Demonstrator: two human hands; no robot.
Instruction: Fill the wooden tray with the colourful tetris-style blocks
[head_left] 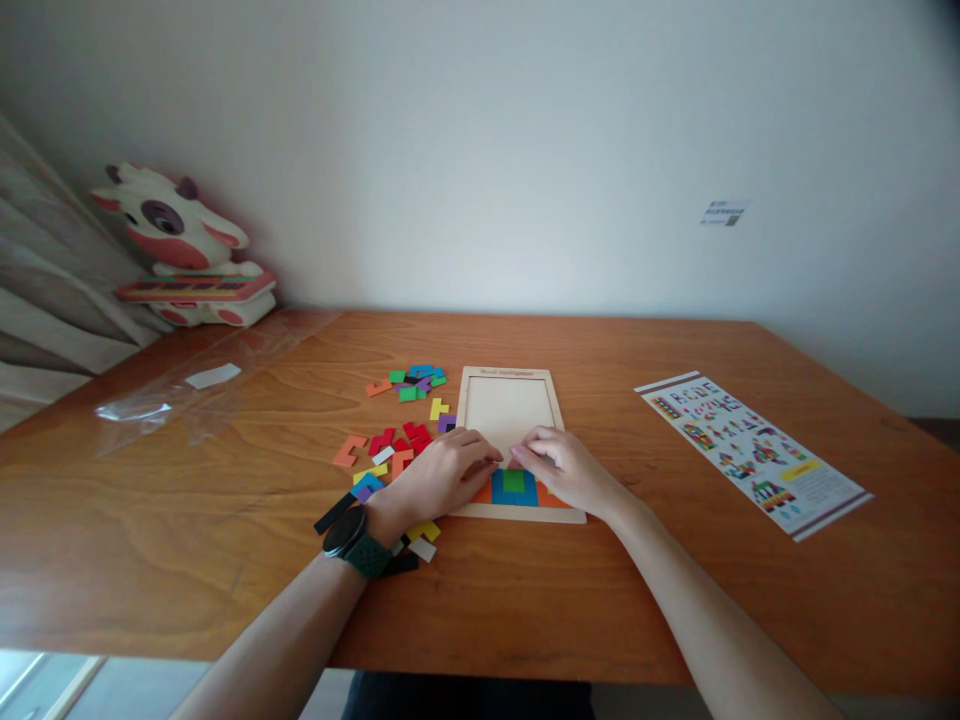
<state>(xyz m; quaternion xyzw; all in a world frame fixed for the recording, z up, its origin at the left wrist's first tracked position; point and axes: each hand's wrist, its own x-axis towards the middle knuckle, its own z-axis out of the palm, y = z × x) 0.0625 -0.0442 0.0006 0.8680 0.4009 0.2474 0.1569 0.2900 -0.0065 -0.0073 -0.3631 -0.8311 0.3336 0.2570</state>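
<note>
Wooden table (675,600) with puzzle tray (555,400), loose pieces (390,440), leaflet (754,450), plastic wrap (187,395).

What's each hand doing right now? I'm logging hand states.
Left hand: flat, fingers on the puzzle tray; grip cannot be told.
Right hand: fingertips on tray pieces; grip cannot be told.

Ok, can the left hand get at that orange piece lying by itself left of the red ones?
Probably yes. The left hand rests at the wooden tray, and the orange piece lies flat on the table just to its left, with only loose red pieces nearby and nothing covering it.
</note>
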